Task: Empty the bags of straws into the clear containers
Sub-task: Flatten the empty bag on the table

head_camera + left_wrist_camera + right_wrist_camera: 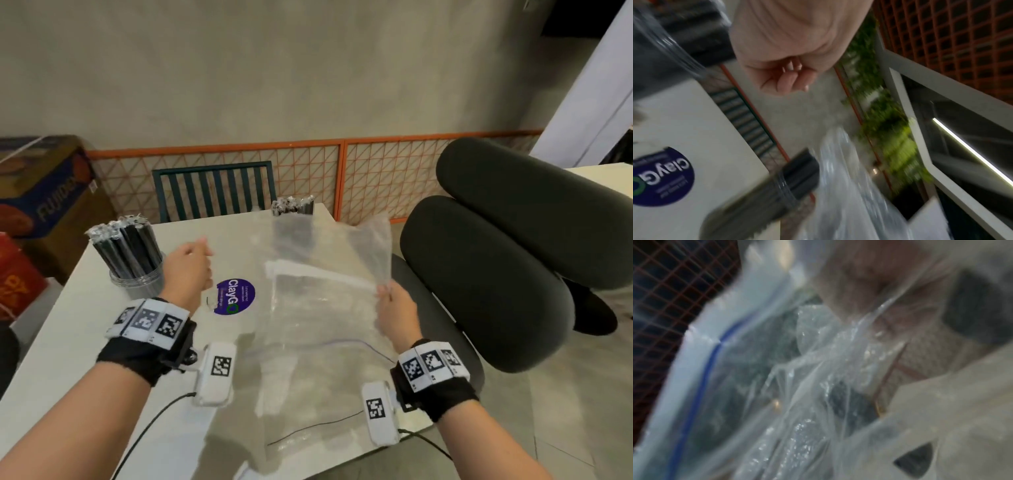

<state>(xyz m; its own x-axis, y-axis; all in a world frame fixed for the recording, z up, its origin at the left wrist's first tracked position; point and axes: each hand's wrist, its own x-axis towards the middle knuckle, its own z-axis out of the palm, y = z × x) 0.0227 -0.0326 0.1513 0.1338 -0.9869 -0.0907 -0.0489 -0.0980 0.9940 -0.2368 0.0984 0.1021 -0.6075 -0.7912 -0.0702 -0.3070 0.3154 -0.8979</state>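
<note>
On the white table (85,342) stand two clear containers of black straws: one at the left (132,255) and one at the far edge (294,207), half hidden behind a clear zip bag (329,253). My right hand (385,293) pinches that bag by its edge and holds it up off the table; no straws show inside it. The right wrist view shows only the bag's crumpled plastic and blue zip line (701,378). More clear plastic (318,373) lies flat on the table beneath. My left hand (202,267) hovers beside the left container, its fingers (791,73) curled into the palm and holding nothing.
A round purple sticker (234,296) sits mid-table between my hands. A green slatted chair (212,192) stands behind the table. A dark padded seat (496,260) is close on the right, and cardboard boxes (44,192) are on the left.
</note>
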